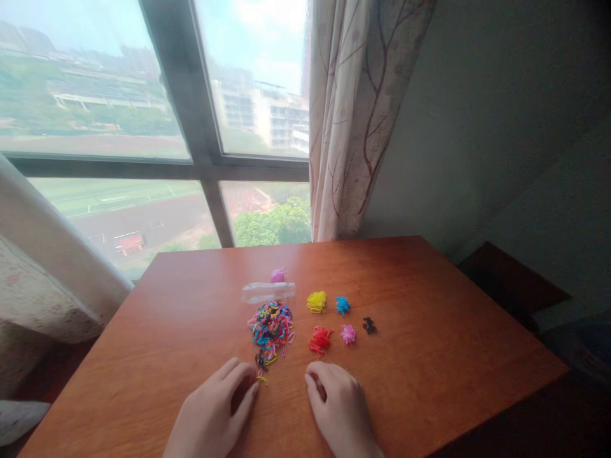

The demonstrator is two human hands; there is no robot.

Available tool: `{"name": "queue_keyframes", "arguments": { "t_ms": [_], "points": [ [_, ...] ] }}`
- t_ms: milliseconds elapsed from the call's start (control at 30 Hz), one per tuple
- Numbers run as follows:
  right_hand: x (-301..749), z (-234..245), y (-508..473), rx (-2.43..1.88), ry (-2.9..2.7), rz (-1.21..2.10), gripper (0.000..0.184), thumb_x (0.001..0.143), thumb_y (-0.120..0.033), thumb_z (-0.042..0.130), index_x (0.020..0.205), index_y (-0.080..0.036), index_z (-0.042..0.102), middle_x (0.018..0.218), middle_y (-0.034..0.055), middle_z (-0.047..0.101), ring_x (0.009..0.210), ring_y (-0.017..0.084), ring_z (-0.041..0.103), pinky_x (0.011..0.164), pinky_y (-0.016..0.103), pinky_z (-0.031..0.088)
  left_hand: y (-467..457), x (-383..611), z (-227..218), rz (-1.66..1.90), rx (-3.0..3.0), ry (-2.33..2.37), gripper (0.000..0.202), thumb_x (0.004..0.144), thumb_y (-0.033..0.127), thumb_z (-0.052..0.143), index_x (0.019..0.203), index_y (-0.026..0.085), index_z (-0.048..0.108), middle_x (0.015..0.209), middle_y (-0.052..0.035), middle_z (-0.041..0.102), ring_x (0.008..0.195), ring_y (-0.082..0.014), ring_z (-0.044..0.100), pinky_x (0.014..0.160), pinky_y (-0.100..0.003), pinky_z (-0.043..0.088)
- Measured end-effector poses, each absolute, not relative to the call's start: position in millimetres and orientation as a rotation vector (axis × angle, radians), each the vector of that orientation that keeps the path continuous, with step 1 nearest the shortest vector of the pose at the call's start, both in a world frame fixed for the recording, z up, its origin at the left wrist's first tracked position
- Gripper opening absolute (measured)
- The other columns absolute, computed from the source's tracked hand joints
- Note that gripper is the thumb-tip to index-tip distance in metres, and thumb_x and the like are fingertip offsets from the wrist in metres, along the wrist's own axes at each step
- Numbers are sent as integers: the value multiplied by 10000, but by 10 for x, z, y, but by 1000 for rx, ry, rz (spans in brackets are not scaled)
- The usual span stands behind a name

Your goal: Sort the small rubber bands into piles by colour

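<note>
My left hand [214, 404] is closed at the near end of a pile of mixed small rubber bands [271, 326], thumb and fingertips pinched. A yellow rubber band [262, 380] shows at the tips, with dark and pink bands just beyond. My right hand [337, 404] rests on the table with curled fingers, thumb against index finger; anything between them is hidden. Ahead of it lie single-colour heaps: red bands [321, 340], pink bands [348, 334], yellow bands [316, 301], blue bands [342, 305] and black bands [369, 326].
Behind the mixed pile a clear plastic tube [268, 292] lies sideways, with a pink object [277, 275] beyond it. The brown wooden table [439, 343] ends near a window [205, 172] and a patterned curtain [344, 121]. A grey wall stands at the right.
</note>
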State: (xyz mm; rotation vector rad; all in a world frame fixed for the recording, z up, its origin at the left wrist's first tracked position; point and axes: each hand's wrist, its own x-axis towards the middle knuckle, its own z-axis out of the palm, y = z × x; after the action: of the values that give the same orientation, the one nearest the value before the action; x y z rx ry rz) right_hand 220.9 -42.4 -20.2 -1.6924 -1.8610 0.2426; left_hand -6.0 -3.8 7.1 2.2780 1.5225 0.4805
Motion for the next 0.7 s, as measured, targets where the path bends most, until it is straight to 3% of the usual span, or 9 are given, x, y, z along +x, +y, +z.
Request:
{"name": "queue_keyframes", "arguments": {
  "t_ms": [133, 300, 500, 700],
  "points": [
    [2206, -194, -423, -1675, -1851, 235, 165, 881, -147, 505, 794, -241, 608, 675, -27, 636, 606, 146, 604, 588, 247, 327, -40, -62, 61, 478, 2320, 1516, 210, 916, 303, 478, 775, 265, 628, 781, 14, 664, 695, -146, 672, 605, -199, 477],
    [2203, -170, -419, -1668, -1856, 224, 163, 885, -150, 510, 785, -240, 601, 673, -28, 637, 592, 144, 594, 582, 250, 324, 68, 38, 166, 575, 2356, 1440, 173, 921, 297, 481, 834, 261, 626, 766, 25, 654, 623, -122, 627, 566, -185, 445],
    [2205, -170, -419, -1665, -1854, 263, 158, 871, -133, 503, 809, -241, 600, 709, -28, 654, 642, 157, 613, 604, 256, 330, 568, 517, 496, 414, 2508, 1394, 135, 901, 214, 501, 856, 228, 627, 894, -8, 684, 756, -149, 654, 635, -211, 439],
    [2217, -188, -409, -1641, -1838, 296, 163, 852, -122, 498, 798, -240, 596, 700, -30, 646, 627, 149, 600, 602, 251, 329, 1088, 972, 574, 327, 2597, 1342, 174, 901, 182, 483, 857, 205, 650, 895, -42, 692, 726, -178, 657, 602, -244, 400]
  ]
}}
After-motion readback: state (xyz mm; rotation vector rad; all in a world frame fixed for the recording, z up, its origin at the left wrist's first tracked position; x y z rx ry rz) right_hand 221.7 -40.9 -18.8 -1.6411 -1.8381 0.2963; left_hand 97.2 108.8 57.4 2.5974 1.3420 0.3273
